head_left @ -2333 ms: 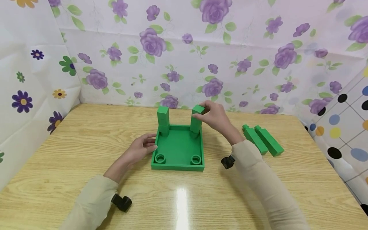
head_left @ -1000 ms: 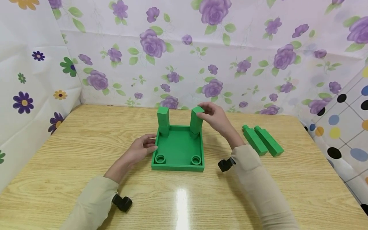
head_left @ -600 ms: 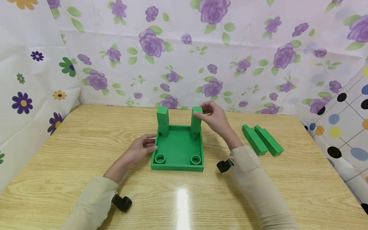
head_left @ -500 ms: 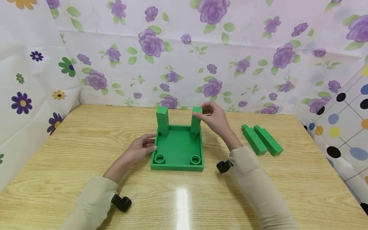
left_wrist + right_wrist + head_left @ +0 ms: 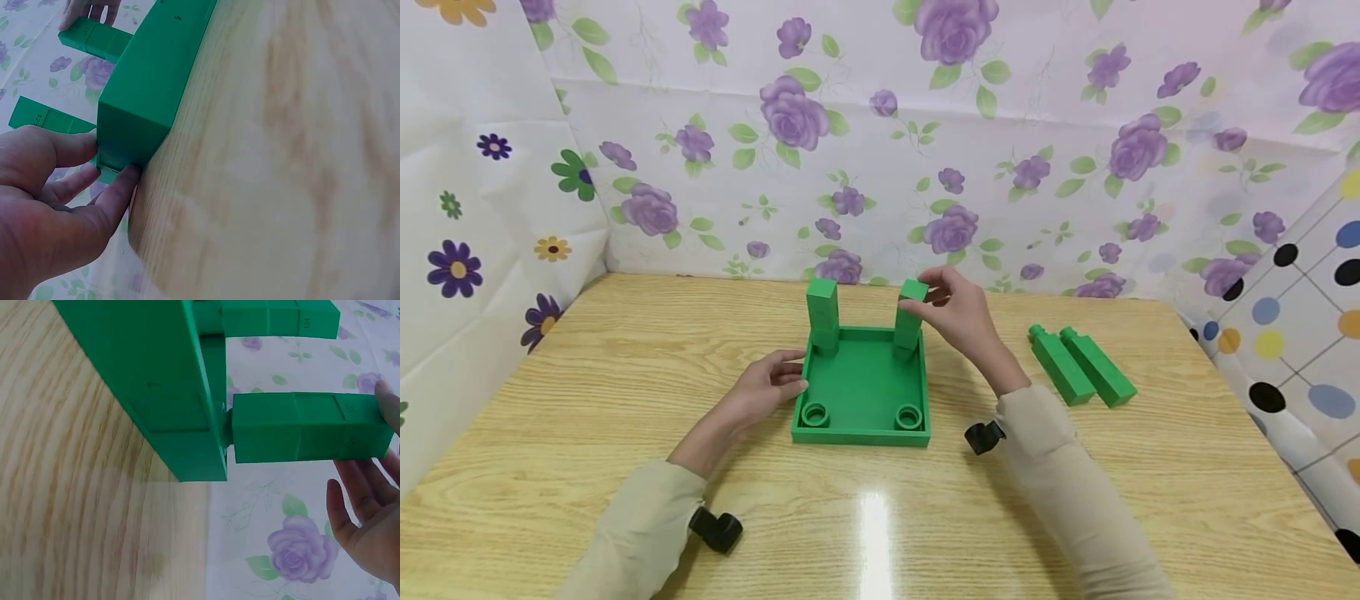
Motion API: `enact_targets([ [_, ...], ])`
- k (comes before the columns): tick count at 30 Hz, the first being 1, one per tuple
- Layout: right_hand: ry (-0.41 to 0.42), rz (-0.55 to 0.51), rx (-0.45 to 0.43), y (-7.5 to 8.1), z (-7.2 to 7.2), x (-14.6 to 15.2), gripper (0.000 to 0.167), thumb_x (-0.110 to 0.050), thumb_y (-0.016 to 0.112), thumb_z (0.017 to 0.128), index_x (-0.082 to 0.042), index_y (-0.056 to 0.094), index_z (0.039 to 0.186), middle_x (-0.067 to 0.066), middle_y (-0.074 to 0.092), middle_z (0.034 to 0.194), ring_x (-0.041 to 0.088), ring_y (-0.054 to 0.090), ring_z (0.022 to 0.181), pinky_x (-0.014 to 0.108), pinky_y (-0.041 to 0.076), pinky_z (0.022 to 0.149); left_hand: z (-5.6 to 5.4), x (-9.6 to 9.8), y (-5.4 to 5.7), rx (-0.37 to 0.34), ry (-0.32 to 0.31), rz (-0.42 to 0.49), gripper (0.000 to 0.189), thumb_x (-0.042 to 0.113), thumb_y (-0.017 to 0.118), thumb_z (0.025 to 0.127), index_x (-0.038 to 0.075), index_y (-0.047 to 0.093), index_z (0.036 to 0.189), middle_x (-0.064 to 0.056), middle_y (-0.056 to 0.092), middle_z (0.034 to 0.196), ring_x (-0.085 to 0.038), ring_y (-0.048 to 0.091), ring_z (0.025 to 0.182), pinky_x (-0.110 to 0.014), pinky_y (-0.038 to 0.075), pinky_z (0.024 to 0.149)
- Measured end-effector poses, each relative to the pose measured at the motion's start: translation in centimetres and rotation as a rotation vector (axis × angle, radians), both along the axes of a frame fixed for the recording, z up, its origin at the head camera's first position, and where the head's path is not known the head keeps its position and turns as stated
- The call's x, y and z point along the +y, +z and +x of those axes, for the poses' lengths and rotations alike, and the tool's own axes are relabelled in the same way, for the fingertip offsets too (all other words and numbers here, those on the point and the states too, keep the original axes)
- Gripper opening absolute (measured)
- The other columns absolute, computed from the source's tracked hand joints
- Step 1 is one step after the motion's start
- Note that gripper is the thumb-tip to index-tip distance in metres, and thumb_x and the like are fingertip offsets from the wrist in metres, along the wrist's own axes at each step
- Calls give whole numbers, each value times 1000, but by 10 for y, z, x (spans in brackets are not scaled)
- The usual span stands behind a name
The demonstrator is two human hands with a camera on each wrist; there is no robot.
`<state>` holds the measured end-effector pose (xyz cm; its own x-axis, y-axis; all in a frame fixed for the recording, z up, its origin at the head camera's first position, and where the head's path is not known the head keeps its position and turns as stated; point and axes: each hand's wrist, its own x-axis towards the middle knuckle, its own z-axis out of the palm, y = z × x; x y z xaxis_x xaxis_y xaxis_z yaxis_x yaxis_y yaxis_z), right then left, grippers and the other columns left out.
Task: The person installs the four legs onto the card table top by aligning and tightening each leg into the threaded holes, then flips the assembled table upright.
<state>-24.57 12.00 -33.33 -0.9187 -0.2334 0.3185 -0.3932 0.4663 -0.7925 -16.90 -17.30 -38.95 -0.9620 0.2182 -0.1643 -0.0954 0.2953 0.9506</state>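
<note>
A green square tabletop [image 5: 865, 375] lies upside down on the wooden table, its raised rim up and a round socket in each near corner. My left hand [image 5: 767, 390] holds its left side; in the left wrist view, thumb and fingers meet the tabletop's corner. With thumb and fingers, my right hand [image 5: 953, 310] pinches the upper end of a green table leg [image 5: 907, 325] standing in the far right corner. The right wrist view shows a narrow neck between this leg [image 5: 300, 428] and the tabletop. Another leg [image 5: 823, 312] stands upright in the far left corner.
Two more green legs [image 5: 1062, 367] with threaded ends lie side by side on the table [image 5: 715, 517], right of my right hand. Behind it hangs a flowered cloth [image 5: 865, 167]. A black camera [image 5: 985, 436] sits on my right wrist.
The leg under my right hand has turned about its own length, its top square showing at different angles. My right fingers have shifted slightly on it. Left hand and tabletop stay in place.
</note>
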Motion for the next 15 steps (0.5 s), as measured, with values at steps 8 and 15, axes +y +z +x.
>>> enact_targets([
  [8, 218, -90, -146, 3, -10, 11, 50, -23, 71, 91, -8, 54, 135, 9, 54, 134, 26, 51, 121, 38, 44, 98, -1, 0, -1, -3, 5, 7, 51, 1, 53, 99, -2, 34, 146, -28, 44, 138, -37, 46, 123, -43, 42, 100],
  [15, 402, -158, -317, 3, -22, 23, 52, -21, 63, 96, -11, 46, 144, 11, 49, 141, 25, 46, 127, 42, 38, 104, 0, 0, -1, -8, 6, 8, 51, 1, 53, 99, -1, 35, 146, -27, 44, 138, -37, 45, 124, -45, 41, 101],
])
